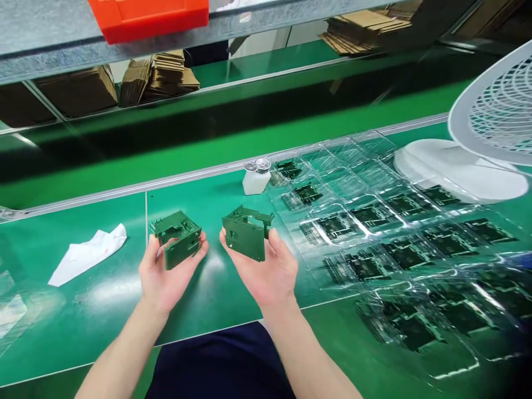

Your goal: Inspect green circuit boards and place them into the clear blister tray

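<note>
My left hand (166, 282) grips a dark green plastic housing (177, 235) by its sides, with thumb and fingers at opposite edges. A similar green plastic housing (245, 241) is held in my right hand (270, 271), tilted so that a flat wall faces me. Both pieces are above the green table (199, 310), a small gap apart. To the right, clear plastic trays (305, 260) carry several dark green parts (369, 266) in their compartments. Behind my right hand stands a white bottle (256, 182) with a metal top.
A crumpled white cloth (89, 252) lies left of my hands. At the right, a white fan (494, 111) stands on a round base (461, 169). Overhead runs a metal shelf (257, 27) with an orange bin (153, 19). Stacked cardboard (170, 77) sits beyond the table.
</note>
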The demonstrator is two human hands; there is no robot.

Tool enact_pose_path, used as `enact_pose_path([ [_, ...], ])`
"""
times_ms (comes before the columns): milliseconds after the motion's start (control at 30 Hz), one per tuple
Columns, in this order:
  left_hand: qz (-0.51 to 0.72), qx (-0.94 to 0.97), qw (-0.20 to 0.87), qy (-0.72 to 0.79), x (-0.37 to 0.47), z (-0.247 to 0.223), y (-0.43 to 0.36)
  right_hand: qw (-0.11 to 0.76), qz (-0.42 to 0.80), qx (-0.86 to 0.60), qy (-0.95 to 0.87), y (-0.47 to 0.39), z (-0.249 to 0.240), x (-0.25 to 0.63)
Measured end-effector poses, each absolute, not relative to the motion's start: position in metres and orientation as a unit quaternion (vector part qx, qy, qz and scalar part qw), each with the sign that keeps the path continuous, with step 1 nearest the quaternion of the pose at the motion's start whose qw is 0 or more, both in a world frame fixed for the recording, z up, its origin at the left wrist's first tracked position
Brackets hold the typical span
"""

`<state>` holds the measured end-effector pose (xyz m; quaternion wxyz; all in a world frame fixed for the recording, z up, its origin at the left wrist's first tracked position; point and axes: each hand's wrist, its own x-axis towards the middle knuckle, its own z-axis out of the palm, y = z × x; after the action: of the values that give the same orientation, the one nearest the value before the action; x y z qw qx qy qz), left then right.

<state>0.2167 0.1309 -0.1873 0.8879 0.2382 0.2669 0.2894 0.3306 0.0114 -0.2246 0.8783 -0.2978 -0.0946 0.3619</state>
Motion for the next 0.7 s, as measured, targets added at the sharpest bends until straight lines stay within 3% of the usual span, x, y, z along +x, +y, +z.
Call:
enact_pose_path([
  [100,0.301,0.327,0.852,0.276,0.212,-0.206,0.152,0.815,0.260,-0.472,-0.214,-0.002,-0.253,0.345],
  [200,0.283,0.469,0.781,0.301,0.206,-0.234,0.173,0.635,0.142,-0.670,-0.357,-0.012,-0.276,0.351],
  [300,0.213,0.709,0.602,0.300,0.192,-0.264,0.183,0.411,0.114,-0.751,-0.504,-0.017,-0.279,0.347],
  [367,0.143,0.828,0.483,0.247,0.183,-0.282,0.185,0.331,0.111,-0.747,-0.566,-0.016,-0.272,0.339],
  [567,0.096,0.936,0.332,0.059,0.169,-0.302,0.179,0.264,0.057,-0.735,-0.622,-0.002,-0.278,0.312],
  [700,0.041,0.949,0.311,0.007,0.173,-0.288,0.187,0.372,0.000,-0.738,-0.562,-0.021,-0.271,0.324],
])
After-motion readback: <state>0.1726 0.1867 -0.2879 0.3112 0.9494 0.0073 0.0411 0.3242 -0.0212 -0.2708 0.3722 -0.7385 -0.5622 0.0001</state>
